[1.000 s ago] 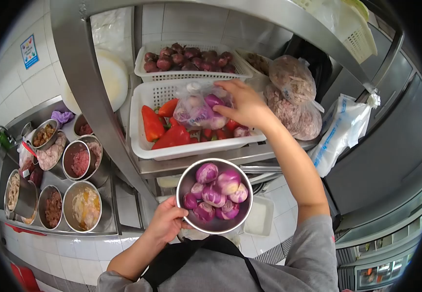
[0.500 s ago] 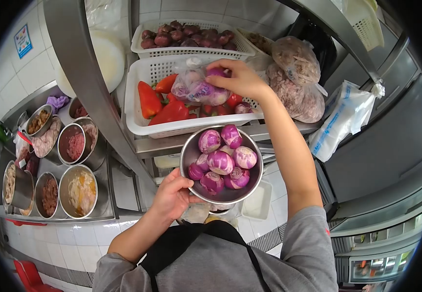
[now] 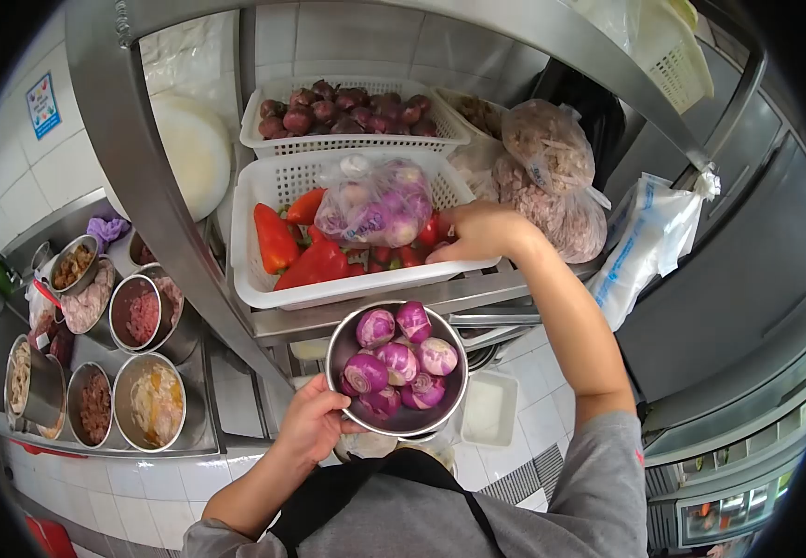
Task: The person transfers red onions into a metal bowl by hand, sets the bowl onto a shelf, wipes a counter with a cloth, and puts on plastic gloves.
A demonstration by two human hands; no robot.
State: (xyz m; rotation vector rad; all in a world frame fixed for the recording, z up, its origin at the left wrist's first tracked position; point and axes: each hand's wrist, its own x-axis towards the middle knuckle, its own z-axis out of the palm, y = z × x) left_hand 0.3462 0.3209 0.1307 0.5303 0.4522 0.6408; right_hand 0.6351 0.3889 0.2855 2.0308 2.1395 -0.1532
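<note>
My left hand (image 3: 313,417) grips the rim and side of a round steel bowl (image 3: 331,358), thumb on the near left edge. Several peeled red onions (image 3: 396,363), bright purple with pale streaks, lie in it. Beyond the bowl, a white perforated basket (image 3: 250,251) holds red bell peppers (image 3: 315,267), smaller red peppers and a clear plastic bag of onions (image 3: 380,209). My right hand (image 3: 473,231) reaches into the basket's right corner, fingers curled downward beside the small peppers. What lies under those fingers is mostly hidden.
Behind stands another white basket with unpeeled red onions (image 3: 338,110). Bags of minced meat (image 3: 552,139) sit at the right. A steel shelf post (image 3: 175,177) rises at the left, before a counter with several metal pots (image 3: 149,405). A plastic roll (image 3: 649,237) hangs at the right.
My right hand has left the bagged onions and moved right and down into the basket's corner, where a loose onion showed. The bowl has shifted left and lower in view.
</note>
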